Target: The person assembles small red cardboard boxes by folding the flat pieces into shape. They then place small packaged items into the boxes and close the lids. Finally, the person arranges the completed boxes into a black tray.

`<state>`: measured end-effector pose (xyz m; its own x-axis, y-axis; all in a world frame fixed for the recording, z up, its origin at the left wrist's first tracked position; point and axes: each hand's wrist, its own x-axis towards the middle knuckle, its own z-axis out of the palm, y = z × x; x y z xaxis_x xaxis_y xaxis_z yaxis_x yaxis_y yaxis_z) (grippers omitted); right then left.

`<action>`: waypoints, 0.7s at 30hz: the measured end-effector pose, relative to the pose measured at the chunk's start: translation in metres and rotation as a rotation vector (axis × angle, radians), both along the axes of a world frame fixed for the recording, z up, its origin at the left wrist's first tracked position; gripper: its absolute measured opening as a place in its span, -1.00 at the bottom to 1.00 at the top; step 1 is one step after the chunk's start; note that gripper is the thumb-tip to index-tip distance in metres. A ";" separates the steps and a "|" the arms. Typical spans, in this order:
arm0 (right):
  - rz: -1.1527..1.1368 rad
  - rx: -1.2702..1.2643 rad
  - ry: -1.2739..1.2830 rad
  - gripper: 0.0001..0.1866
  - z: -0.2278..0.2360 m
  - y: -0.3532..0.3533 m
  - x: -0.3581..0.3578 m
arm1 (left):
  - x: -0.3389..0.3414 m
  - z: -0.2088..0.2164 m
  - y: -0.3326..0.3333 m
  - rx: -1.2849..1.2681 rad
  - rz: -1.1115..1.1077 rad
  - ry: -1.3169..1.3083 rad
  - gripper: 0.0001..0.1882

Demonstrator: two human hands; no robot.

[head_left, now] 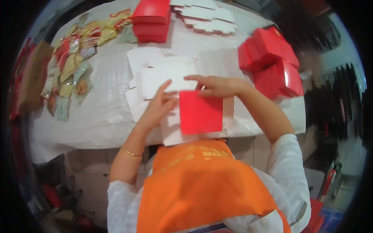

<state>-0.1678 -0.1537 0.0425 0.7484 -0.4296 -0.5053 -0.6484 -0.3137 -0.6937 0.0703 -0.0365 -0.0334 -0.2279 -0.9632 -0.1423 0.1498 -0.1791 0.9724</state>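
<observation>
A partly folded carton (171, 75), white inside, lies on the table in front of me, with a square red panel (201, 112) at its near side. My left hand (157, 106) is open beside the panel's left edge, fingers spread and pointing at the white part. Over the panel's top edge reaches my right hand (217, 86), its index finger stretched out to the left above the white card. The lower fingers of that hand touch or nearly touch the red edge, and part of them is hidden. More white card pieces lie beneath the carton.
Several small food packets (72, 64) spread over the left side. A stack of red boxes (151, 21) stands at the back, beside flat white die-cut cartons (206, 15). Folded red boxes (272, 62) are piled at the right. A brown cardboard box (35, 75) sits at the far left.
</observation>
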 end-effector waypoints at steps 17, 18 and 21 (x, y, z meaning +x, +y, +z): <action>-0.108 -0.344 -0.484 -0.73 -0.029 -0.061 0.269 | 0.096 -0.035 0.140 -0.044 1.083 0.600 -0.51; -0.145 -0.176 -0.474 -0.63 -0.052 -0.068 0.306 | 0.099 -0.041 0.147 -0.063 1.122 0.555 -0.49; -0.349 0.130 -0.271 -0.35 -0.092 -0.095 0.401 | 0.097 -0.053 0.166 0.033 1.083 0.450 -0.39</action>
